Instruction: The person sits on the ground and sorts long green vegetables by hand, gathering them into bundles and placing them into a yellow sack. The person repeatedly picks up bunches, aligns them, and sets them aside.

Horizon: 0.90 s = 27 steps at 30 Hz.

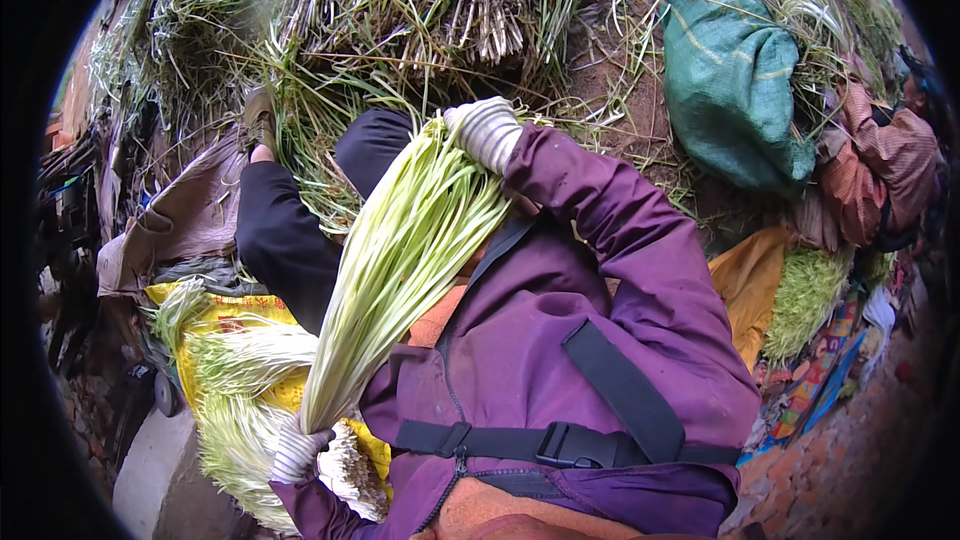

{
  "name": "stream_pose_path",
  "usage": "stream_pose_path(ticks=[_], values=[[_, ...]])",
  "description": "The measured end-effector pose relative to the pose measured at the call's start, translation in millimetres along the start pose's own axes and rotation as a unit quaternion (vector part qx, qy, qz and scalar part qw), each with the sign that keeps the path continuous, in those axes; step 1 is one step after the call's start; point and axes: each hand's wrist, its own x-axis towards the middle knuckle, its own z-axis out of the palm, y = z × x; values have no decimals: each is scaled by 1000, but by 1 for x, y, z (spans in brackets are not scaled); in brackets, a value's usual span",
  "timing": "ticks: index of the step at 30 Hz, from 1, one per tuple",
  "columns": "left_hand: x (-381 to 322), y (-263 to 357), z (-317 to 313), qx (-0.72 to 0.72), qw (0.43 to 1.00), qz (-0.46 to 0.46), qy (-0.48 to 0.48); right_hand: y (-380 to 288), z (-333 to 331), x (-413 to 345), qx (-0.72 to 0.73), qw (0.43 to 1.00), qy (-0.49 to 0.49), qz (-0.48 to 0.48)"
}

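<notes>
A long bundle of pale green leafy stalks (405,255) slants across my lap. My left hand (300,450), in a striped glove, is closed round its narrow whitish end at the lower left. My right hand (484,135), also in a striped glove, grips the leafy end at the top; its fingers are partly hidden. Beside my left hand, more bundles of pale stalks (251,352) lie on a yellow printed sack (289,390), one showing a mass of white cut ends (352,472).
Untrimmed green stalks (487,15) are heaped beyond my legs. A green woven sack (731,82) lies at upper right, near red checked clothing (877,165); whether someone wears it, I cannot tell. An orange cloth (750,285) and cut greens (806,300) lie at right. A pale block (154,465) stands lower left.
</notes>
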Motion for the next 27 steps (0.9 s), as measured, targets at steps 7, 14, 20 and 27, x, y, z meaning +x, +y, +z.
stream_pose_path(ticks=[7, 14, 20, 27], values=[[9, -10, -1, 15, 997, 61, -37, 42, 30, 37, 98, 984, -92, 118], [1, -32, -14, -25, 999, 47, -10, 161, 68, -43, 77, 962, -28, 260], [-2, -15, -12, -49, 998, 47, -2, 82, -12, -79, -20, 976, 217, -7], [-6, -17, -11, 4, 1000, 12, 3, -34, -39, -35, -60, 918, 198, -339]])
